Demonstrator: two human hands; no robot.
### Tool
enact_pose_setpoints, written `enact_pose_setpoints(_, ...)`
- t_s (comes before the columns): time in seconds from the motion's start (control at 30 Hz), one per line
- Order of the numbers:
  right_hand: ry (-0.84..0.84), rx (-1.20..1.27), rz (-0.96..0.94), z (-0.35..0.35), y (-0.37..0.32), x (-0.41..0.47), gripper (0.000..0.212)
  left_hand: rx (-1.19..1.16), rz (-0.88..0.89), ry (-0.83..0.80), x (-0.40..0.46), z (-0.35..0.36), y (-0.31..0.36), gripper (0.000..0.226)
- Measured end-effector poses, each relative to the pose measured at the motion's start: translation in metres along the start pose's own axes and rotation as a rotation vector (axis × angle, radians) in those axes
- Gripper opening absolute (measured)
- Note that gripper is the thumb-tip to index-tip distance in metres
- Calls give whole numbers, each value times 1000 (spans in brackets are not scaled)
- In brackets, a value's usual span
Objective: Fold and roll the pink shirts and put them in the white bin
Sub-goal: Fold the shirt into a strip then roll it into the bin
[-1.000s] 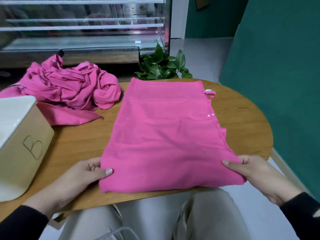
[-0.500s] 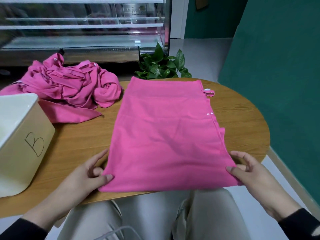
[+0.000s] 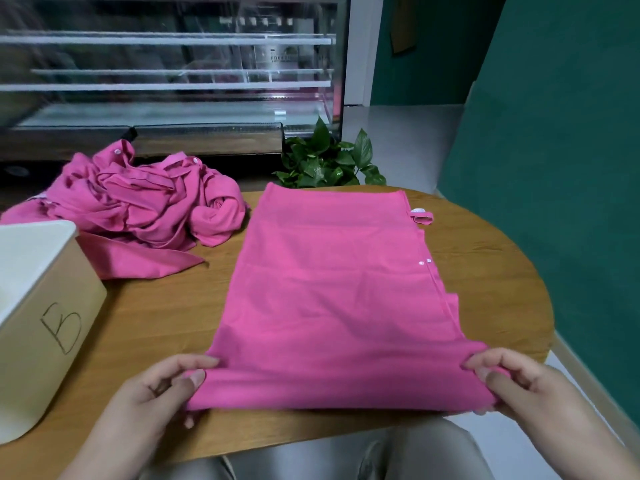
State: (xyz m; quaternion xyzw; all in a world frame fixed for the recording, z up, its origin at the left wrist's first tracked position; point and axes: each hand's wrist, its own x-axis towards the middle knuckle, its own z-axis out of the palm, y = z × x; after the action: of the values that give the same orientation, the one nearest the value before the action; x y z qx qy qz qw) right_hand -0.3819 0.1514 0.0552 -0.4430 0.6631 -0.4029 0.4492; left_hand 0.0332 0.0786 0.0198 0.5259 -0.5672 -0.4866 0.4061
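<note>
Left hand (image 3: pixel 162 386): pinches the near left corner of the folded shirt (image 3: pixel 329 299), thumb on top, fingers curled under the hem.
Right hand (image 3: pixel 509 382): pinches the near right corner the same way; edge lifted slightly off the table (image 3: pixel 156 306).
Step in hand: looks like the start of the roll, from the near hem toward the far end.
How to do it well: turn both corners over together so the first turn is straight across; keep it tight and even, then walk the roll forward with flat fingers. The right edge is uneven, with layers and buttons showing; tuck these in or the roll may cone.
Shirt: long flat rectangle, middle of the table, running away from the person.
Bin (image 3: pixel 41 306): white, marked "B", near left, well apart from the shirt; contents not visible.
Pile (image 3: pixel 138 206): crumpled pink shirts, far left, not yet folded.
Plant (image 3: pixel 329 161): beyond the table's far edge.
</note>
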Motion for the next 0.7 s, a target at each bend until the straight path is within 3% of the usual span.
enact_pose_setpoints(0.07,-23,-175,-9,-8,3,1,40,181,48,-60,1,-6,12,31)
enact_pose_setpoints(0.13,-69,-273,-103,-12,-7,-5,51,287,117,-45,-2,-13,21,25)
enact_pose_setpoints(0.2,-213,-366,-95,-7,-22,-5,61,459,128,-184,5,-18,16,23)
enact_pose_setpoints(0.23,-271,-477,-118,-23,3,7,64,520,89,-200,9,-17,3,25)
enact_pose_setpoints(0.27,-263,-636,-178,-66,96,46,68,581,116,-165,9,-18,-17,29)
enact_pose_setpoints(0.3,-263,-704,-327,-87,197,78,78,675,116,-243,12,-20,-32,39)
enact_pose_setpoints(0.33,-255,-657,-430,-98,272,118,101,653,31,-240,15,-19,-39,48)
enact_pose_setpoints(0.37,-149,-559,-514,-91,285,126,123,634,18,-223,20,-18,-35,50)
enact_pose_setpoints(0.4,-78,-499,-570,-90,289,134,109,688,10,-281,22,-16,-29,49)
enact_pose_setpoints(0.43,-48,-666,-577,-88,274,125,63,746,45,-278,21,-15,-24,46)
enact_pose_setpoints(0.47,-51,-868,-720,-73,200,89,25,775,103,-220,24,-25,-31,45)
enact_pose_setpoints(0.5,-60,-1094,-821,-48,108,53,9,763,4,-245,24,-34,-25,50)
enact_pose_setpoints(0.53,-5,-1147,-891,-24,19,31,15,775,76,-189,21,-43,-20,57)
enact_pose_setpoints(0.57,49,-1028,-963,-35,0,36,22,834,91,-153,23,-46,-13,54)
enact_pose_setpoints(0.63,-10,-985,-683,-33,-17,36,22,814,134,-136,30,-49,-1,40)
enact_pose_setpoints(0.67,-49,-937,-658,-36,-13,40,18,810,154,-109,35,-40,18,53)
enact_pose_setpoints(0.7,-1,-929,-638,-32,-20,40,25,760,169,-124,37,-31,44,52)
